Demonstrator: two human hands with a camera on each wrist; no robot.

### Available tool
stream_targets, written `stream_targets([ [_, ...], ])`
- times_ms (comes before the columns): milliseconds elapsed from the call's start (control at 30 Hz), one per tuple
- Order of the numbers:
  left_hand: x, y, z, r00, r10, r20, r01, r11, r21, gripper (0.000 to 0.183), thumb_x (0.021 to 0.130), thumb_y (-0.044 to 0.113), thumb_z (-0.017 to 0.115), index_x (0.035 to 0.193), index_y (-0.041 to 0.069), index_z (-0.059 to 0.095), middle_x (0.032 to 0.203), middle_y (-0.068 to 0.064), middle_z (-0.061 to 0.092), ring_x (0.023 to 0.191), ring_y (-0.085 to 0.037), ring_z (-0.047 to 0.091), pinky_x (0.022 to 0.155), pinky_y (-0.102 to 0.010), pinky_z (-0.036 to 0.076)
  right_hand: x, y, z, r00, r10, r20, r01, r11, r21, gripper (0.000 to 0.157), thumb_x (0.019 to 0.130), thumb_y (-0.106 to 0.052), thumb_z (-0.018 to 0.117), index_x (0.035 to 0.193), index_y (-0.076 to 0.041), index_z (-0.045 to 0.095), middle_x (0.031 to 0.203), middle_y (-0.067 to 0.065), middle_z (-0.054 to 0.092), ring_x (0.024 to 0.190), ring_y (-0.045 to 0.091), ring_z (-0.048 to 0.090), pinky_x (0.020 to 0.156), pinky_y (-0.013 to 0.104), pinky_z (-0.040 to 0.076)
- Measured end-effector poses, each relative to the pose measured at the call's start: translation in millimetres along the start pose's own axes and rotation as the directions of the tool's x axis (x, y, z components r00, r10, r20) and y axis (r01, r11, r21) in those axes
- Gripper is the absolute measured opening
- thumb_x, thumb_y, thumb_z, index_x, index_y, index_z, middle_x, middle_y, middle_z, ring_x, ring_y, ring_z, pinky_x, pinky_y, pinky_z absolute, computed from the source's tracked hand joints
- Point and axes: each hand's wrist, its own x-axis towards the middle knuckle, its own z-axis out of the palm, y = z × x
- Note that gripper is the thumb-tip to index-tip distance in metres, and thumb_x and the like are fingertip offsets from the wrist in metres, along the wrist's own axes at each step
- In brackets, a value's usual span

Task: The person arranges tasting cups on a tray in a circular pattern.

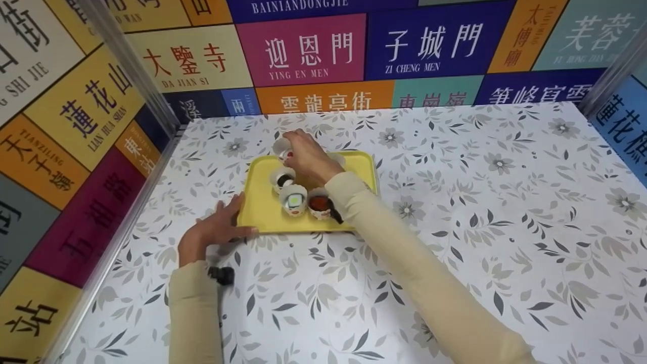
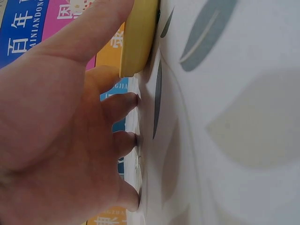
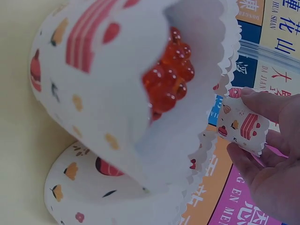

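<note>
My right hand (image 1: 309, 157) pinches a white paper baking cup (image 3: 243, 125), printed with cakes, at the yellow tray's (image 1: 265, 220) back left. What that cup holds cannot be made out. My left hand (image 1: 215, 227) lies at the tray's front left corner, its thumb (image 2: 101, 28) along the rim and its outstretched fingers near the tabletop. On the tray, one cup (image 1: 294, 212) has a pale green and white piece, another (image 1: 277, 174) a black and white piece. A third cup (image 1: 319, 215) has red contents; in the right wrist view, red beads (image 3: 171, 77) fill a close cup.
Another pale cup (image 1: 337, 160) shows partly behind the right forearm. White cloth with grey leaves and flowers (image 1: 480, 227) covers the table. Colourful panels with lettering (image 1: 303, 53) stand along the back and sides. Black wrist cameras (image 1: 222, 275) sit at both wrists.
</note>
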Motion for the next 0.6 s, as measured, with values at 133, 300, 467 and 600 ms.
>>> stream_targets([
  [133,0.2,0.2,1.4,1.0,-0.008,0.0,0.008,1.0,-0.007,0.112,0.084,0.066,0.068,0.161,0.032,-0.005,0.17,-0.005,-0.011,0.154,-0.039,-0.021,0.114,-0.077,-0.009,0.0,-1.1,1.6,1.0,0.022,0.017,-0.022,1.0,0.01,0.062,0.099,-0.02,0.062,0.155,-0.014,0.036,0.155,0.005,0.04,0.145,0.017,0.036,0.123,0.032,0.031],
  [300,-0.4,-0.1,1.2,1.0,-0.017,0.004,0.017,1.0,-0.021,0.111,0.085,0.064,0.068,0.161,0.032,-0.006,0.17,-0.005,-0.013,0.154,-0.038,-0.022,0.115,-0.075,-0.01,0.4,-2.7,3.2,0.999,0.037,0.013,-0.037,0.999,0.015,0.062,0.099,-0.021,0.062,0.155,-0.016,0.035,0.155,0.004,0.039,0.142,0.016,0.038,0.122,0.031,0.033],
  [467,-1.7,0.4,0.9,1.0,-0.022,0.001,0.022,1.0,-0.015,0.111,0.084,0.065,0.068,0.161,0.032,-0.005,0.17,-0.007,-0.013,0.154,-0.039,-0.021,0.116,-0.075,-0.009,2.7,-2.9,5.1,0.999,0.004,-0.042,-0.003,1.0,0.014,0.062,0.099,-0.02,0.063,0.155,-0.014,0.035,0.153,0.006,0.04,0.14,0.018,0.04,0.12,0.031,0.035],
  [600,-2.0,3.4,0.6,0.999,-0.041,0.004,0.041,0.999,-0.031,0.112,0.082,0.066,0.069,0.161,0.036,-0.004,0.17,-0.006,-0.013,0.154,-0.038,-0.02,0.116,-0.074,-0.009,2.2,-2.5,5.0,0.999,-0.023,-0.035,0.024,0.999,0.024,0.058,0.099,-0.02,0.063,0.152,-0.017,0.039,0.153,0.004,0.041,0.141,0.016,0.04,0.12,0.032,0.036],
])
